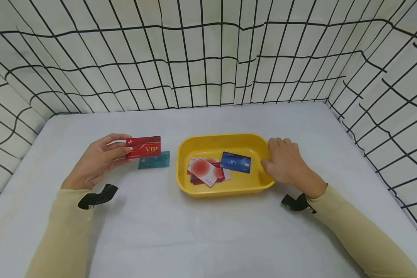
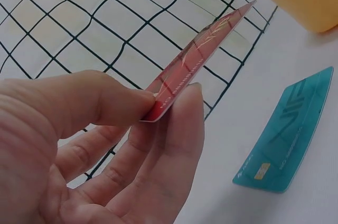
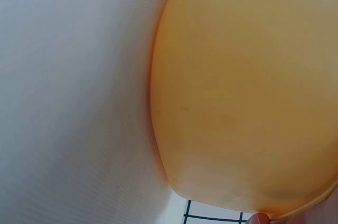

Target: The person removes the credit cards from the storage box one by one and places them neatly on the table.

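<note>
Between thumb and fingers my left hand [image 1: 102,160] pinches a red VIP card [image 1: 144,147] by its left end, raised above the table. Below it a teal card [image 1: 154,160] lies flat; the left wrist view shows the teal card [image 2: 285,134] whole, with its chip. My right hand [image 1: 288,162] grips the right rim of a yellow tray [image 1: 226,190], thumb over the inner side. Inside the tray lie a blue VIP card [image 1: 235,162] and a small overlapping pile of cards topped by a white card with red circles [image 1: 204,172]. The right wrist view is mostly the tray's outer wall [image 3: 243,86].
A white cloth [image 1: 180,239] covers the table. Black wire mesh [image 1: 208,60] stands along the back and both sides, with pale panels behind. Each sleeved wrist carries a black strap-like mount [image 1: 97,197].
</note>
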Demonstrator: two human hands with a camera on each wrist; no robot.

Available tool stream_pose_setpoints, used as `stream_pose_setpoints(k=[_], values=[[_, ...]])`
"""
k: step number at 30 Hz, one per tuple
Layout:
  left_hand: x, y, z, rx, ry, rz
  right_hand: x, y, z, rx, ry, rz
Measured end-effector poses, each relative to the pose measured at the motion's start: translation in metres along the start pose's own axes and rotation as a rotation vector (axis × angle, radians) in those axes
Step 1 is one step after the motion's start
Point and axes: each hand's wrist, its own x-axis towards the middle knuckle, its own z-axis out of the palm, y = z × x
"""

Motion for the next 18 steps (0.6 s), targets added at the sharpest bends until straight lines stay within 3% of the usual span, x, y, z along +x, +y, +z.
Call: stream_pose_setpoints(k=[6, 13, 18], values=[[0.002, -0.006, -0.009, -0.026, 0.01, -0.056, 0.0, 0.0, 0.0, -0.002, 0.001, 0.0], [0.001, -0.013, -0.02, 0.047, 0.015, -0.087, 0.0, 0.0, 0.0, 0.009, 0.002, -0.003], [0.001, -0.017, -0.029, 0.051, 0.012, -0.097, 0.0, 0.0, -0.001, 0.005, 0.004, -0.006]])
